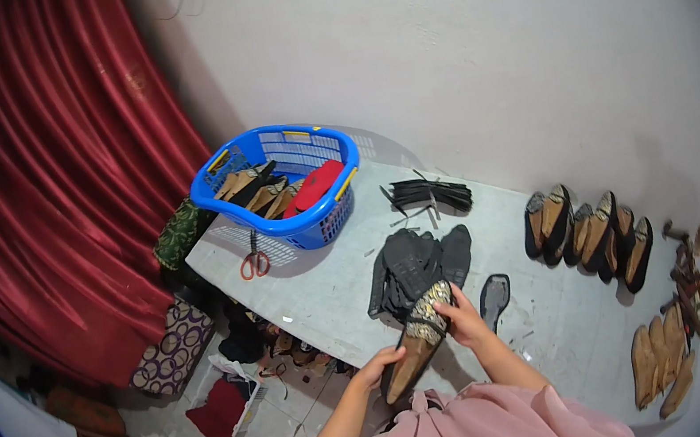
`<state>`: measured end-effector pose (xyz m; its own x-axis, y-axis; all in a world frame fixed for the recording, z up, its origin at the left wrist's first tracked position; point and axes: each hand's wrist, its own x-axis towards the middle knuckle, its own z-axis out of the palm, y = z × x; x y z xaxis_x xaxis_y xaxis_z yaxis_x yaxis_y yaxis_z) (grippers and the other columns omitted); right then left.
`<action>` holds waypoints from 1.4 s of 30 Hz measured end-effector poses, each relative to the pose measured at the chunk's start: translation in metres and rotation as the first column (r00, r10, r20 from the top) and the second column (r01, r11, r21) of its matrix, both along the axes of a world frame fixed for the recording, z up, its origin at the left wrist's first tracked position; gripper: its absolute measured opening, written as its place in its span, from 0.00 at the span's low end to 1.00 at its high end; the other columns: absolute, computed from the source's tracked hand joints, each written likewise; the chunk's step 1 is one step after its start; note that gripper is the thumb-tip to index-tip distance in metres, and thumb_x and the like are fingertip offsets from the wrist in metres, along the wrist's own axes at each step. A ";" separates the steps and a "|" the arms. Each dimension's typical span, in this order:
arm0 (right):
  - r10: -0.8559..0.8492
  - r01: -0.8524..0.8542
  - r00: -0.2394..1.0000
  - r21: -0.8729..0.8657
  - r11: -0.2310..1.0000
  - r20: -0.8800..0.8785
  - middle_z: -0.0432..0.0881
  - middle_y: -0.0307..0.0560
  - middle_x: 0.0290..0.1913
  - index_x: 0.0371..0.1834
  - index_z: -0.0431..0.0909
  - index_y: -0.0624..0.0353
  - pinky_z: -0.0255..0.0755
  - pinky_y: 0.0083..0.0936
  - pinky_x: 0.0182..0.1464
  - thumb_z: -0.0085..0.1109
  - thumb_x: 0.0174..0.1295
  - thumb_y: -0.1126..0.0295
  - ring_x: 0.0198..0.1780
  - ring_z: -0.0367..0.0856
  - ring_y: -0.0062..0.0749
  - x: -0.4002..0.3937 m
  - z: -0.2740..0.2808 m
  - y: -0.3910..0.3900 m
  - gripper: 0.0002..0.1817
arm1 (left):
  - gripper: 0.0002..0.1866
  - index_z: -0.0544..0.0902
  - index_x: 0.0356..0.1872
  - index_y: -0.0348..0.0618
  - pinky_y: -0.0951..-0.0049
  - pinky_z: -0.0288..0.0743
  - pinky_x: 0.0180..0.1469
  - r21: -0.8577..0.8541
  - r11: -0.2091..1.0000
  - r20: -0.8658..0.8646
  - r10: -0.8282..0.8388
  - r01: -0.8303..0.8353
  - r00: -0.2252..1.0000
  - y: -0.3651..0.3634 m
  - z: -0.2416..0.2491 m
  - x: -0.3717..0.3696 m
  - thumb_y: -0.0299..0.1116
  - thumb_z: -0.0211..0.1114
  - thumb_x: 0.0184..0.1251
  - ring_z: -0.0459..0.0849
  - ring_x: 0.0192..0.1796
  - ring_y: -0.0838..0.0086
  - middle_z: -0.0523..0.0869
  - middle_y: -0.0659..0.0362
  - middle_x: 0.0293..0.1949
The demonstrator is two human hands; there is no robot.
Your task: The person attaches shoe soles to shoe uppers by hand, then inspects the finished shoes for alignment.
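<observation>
Between my two hands is a flat shoe (pixel 425 326) with a gold-and-black patterned toe, black sides and a tan inside. It is tilted over the front edge of the table, toe pointing away from me. My left hand (pixel 376 368) grips it by the side near the heel. My right hand (pixel 466 320) has its fingers closed around the toe end, thumb on the patterned part. Just beyond the toe lies a pile of black soles (pixel 415 265), partly hidden by the shoe. A single black sole (pixel 495 298) rests to the right of my right hand.
A blue basket (pixel 316 230) holding shoes stands at the table's back left, with orange-handled scissors (pixel 254 264) beside it. Behind the soles are bundled black strips (pixel 434 195). Rightward are several similar shoes (pixel 590 238), wooden shoe lasts (pixel 656 359) and tools (pixel 688 283).
</observation>
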<state>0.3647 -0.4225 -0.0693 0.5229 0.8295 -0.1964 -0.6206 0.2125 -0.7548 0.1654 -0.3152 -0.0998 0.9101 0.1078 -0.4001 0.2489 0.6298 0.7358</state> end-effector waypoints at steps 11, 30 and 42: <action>-0.128 0.122 0.984 -0.061 0.991 -0.124 0.80 0.46 0.40 0.51 0.70 0.60 0.79 0.34 0.44 0.57 0.60 0.81 0.40 0.82 0.35 0.005 -0.012 0.005 0.16 | 0.36 0.73 0.62 0.35 0.74 0.69 0.58 0.299 0.952 -0.269 0.151 -0.066 0.951 -0.011 0.007 0.001 0.61 0.48 0.71 0.78 0.55 0.73 0.80 0.53 0.55; -0.176 0.165 0.983 0.177 0.970 0.045 0.80 0.44 0.44 0.58 0.66 0.62 0.76 0.28 0.49 0.60 0.53 0.86 0.45 0.81 0.30 -0.046 0.120 0.205 0.28 | 0.56 0.55 0.72 0.33 0.70 0.49 0.72 0.581 0.805 0.331 -0.102 -0.117 0.938 0.227 0.073 -0.055 0.32 0.80 0.41 0.59 0.71 0.71 0.61 0.53 0.70; -0.238 -0.004 0.867 0.484 0.875 0.437 0.81 0.44 0.46 0.53 0.71 0.64 0.73 0.27 0.55 0.67 0.50 0.82 0.48 0.80 0.28 -0.048 0.214 0.424 0.25 | 0.59 0.59 0.69 0.38 0.62 0.64 0.66 0.989 -0.123 0.048 -0.271 -0.084 0.961 0.489 0.232 -0.011 0.28 0.77 0.24 0.70 0.64 0.54 0.73 0.44 0.61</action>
